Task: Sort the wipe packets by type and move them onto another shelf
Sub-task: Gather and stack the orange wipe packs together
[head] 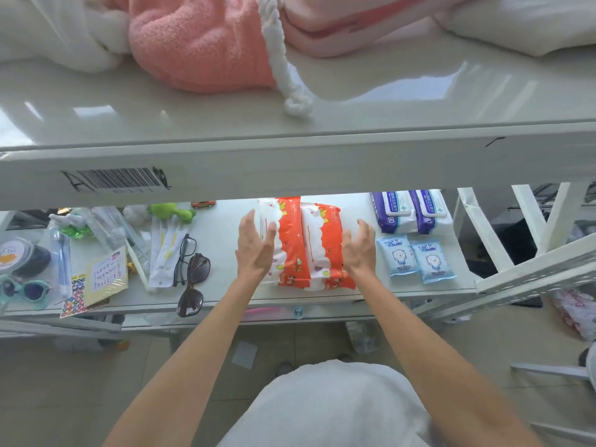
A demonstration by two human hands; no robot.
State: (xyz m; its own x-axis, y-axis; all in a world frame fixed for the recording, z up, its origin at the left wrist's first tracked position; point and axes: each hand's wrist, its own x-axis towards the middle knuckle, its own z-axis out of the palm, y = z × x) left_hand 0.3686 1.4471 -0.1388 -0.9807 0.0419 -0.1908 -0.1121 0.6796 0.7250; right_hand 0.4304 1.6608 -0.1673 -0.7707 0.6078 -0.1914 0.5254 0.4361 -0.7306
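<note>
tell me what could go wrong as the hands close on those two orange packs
1. The left hand and right hand only flank the two orange packs with open palms; squeezed from the sides, the soft packs might buckle or one may slip out.
2. The blue packets lie close beside the right hand and could get knocked.
3. The upper shelf overhangs, so a lift may bump it.

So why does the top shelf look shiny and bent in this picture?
Head view: the glossy top shelf mirrors window light as bright glare; the wide-angle lens bows its straight front edge; the white rope is slightly blurred, while the orange wipe packets below look sharp and evenly lit.
</note>
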